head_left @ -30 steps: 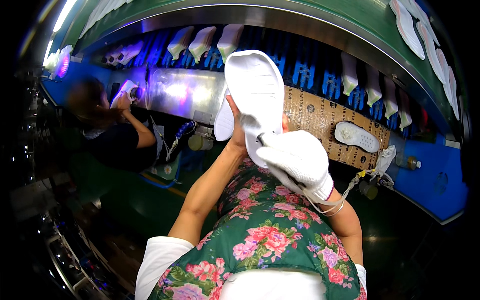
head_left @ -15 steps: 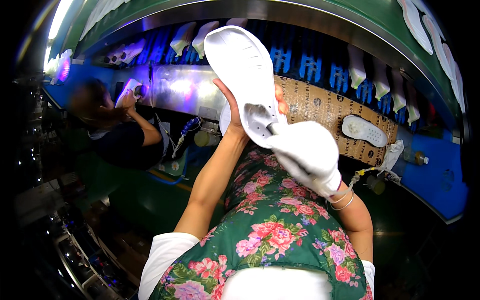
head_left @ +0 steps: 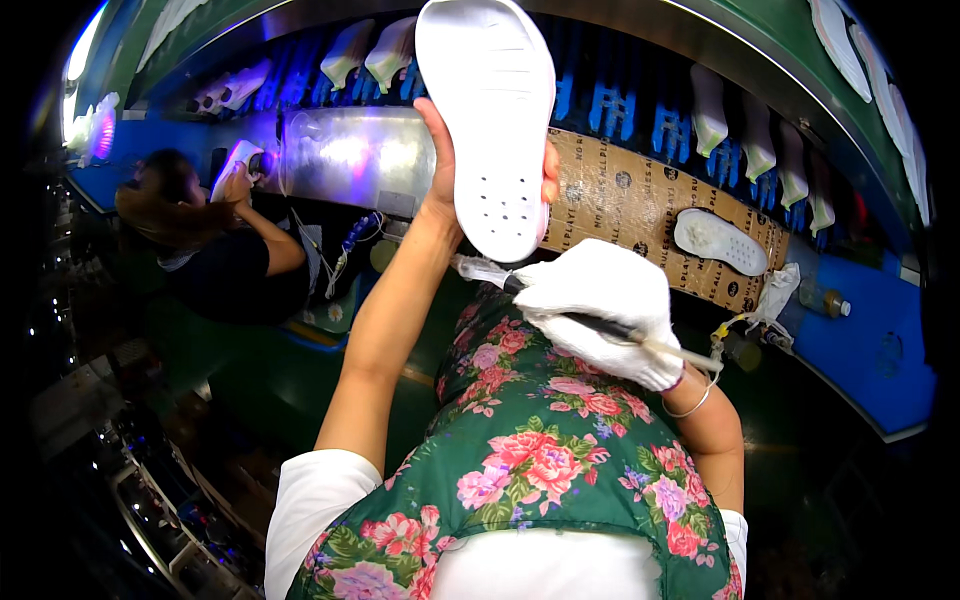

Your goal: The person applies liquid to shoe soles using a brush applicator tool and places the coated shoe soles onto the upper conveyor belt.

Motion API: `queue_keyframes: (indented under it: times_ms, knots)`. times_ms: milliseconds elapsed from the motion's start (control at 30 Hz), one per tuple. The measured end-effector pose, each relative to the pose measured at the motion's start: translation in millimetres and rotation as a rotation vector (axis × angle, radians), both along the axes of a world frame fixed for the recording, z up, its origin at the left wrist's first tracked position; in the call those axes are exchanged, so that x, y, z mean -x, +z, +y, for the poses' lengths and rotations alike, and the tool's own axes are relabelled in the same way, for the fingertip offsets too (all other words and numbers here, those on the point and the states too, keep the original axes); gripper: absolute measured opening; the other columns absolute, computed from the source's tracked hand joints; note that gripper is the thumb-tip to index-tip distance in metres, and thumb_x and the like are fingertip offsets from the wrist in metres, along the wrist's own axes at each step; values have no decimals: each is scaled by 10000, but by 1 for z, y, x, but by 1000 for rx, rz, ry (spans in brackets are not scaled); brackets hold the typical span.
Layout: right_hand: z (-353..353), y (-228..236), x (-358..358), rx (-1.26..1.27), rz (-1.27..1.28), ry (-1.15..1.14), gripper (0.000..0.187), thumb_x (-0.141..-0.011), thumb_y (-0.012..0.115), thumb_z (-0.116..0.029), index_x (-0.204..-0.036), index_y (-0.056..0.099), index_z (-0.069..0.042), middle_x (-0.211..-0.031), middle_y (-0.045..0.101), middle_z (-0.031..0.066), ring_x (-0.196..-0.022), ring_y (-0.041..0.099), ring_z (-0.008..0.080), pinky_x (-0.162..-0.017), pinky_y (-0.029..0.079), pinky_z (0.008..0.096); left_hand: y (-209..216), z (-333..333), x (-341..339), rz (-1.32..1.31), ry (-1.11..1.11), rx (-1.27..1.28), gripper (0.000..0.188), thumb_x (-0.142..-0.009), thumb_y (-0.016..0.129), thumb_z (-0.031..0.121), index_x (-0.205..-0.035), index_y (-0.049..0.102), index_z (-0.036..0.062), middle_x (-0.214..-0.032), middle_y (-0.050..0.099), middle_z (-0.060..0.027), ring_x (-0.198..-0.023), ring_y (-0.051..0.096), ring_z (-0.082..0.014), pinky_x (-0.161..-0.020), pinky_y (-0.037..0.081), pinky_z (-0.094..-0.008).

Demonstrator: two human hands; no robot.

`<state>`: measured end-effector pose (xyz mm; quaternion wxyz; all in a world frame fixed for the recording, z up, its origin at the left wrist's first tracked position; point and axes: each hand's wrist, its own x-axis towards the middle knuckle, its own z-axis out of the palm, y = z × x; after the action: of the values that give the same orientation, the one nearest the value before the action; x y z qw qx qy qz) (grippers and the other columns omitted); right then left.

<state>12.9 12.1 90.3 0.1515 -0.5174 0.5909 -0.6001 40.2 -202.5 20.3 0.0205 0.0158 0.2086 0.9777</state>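
A white shoe sole (head_left: pixel 490 130) is held up lengthwise in my bare left hand (head_left: pixel 442 170), thumb along its left edge and fingertips on its right edge. Its inner face shows, with small holes at the heel end. Below the heel, my right hand (head_left: pixel 600 310), in a white knitted glove, grips a dark-handled brush (head_left: pixel 485 272). The brush's pale tip points left, just under the sole and apart from it. A thin tube (head_left: pixel 690 355) runs back from the handle past my wrist.
Another white sole (head_left: pixel 720 242) lies on the cardboard-covered bench (head_left: pixel 610 190). Beside it are a crumpled white cloth (head_left: pixel 778 292) and a small bottle (head_left: pixel 824 298). Pale shoes (head_left: pixel 710 110) hang on blue holders behind. At left, a co-worker (head_left: pixel 230 240) handles a shoe.
The brush has come away from the heel of the sole and moved down and left. My left hand has raised the sole and turned its inner face more squarely into view.
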Motion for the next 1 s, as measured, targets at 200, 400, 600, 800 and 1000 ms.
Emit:
queue_keyframes:
  times_ms: [200,400,600,800,1000]
  knots:
    - [1,-17,-6,-65,459,-162,368,-720,789,-47,-1079,732,-106,-956,734,95,-789,702,258,-671,554,362,3,-2,10,12,-218,71,1180,-719,261,970,-1383,470,17,-966,675,-273,-782,729,-350,-647,628,-443]
    - [6,1,-2,-28,105,43,348,-727,787,-57,-1065,748,-130,-975,738,83,-812,701,248,-690,552,350,5,-11,14,-9,-322,136,1112,-746,397,908,-1397,464,9,-961,679,-279,-796,724,-361,-661,629,-433]
    - [6,-11,-4,-90,431,-143,350,-727,780,-52,-1067,726,-114,-952,726,98,-785,695,261,-660,547,368,9,-7,23,-156,-447,302,1058,-760,533,832,-1422,446,12,-1014,648,-325,-859,710,-439,-599,622,-511]
    - [3,-5,1,-20,37,37,323,-730,788,-26,-1041,741,-100,-943,728,83,-799,697,260,-690,548,367,13,-8,31,-118,-448,565,926,-874,475,747,-1405,462,-12,-1013,656,-306,-844,710,-424,-665,620,-538]
    - [5,-11,0,-124,420,-59,360,-732,772,-10,-1077,726,-101,-958,726,115,-847,698,258,-721,550,376,19,-10,45,-227,-576,1049,934,-868,435,809,-1377,582,41,-1306,616,-228,-1164,639,-302,-940,544,-391]
